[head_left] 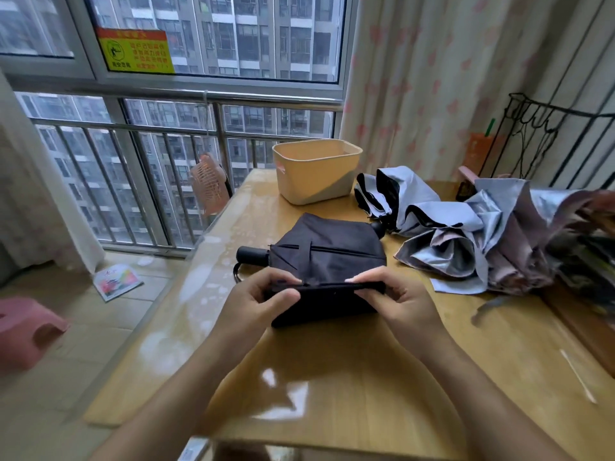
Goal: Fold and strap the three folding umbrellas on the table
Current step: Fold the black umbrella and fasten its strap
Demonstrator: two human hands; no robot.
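Black umbrella (327, 251) lies mid-table (332, 377), handle toward left edge. Left hand (263, 301), right hand (392, 299) each pinch one end of near canopy fold — I judge this keeps pleat flat for rolling. Pale-blue umbrella (409, 191), crumpled silver umbrella (492, 237) lie loose toward right edge — not yet strapped.

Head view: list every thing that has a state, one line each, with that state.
black umbrella: collapsed, canopy loose, not strapped.
left hand: pinches the near fold of the black umbrella's canopy.
right hand: pinches the same fold, further right.
light blue umbrella: collapsed, canopy loose, not strapped.
silver-mauve umbrella: canopy crumpled and spread, not strapped.
basket: upright, open at the top.
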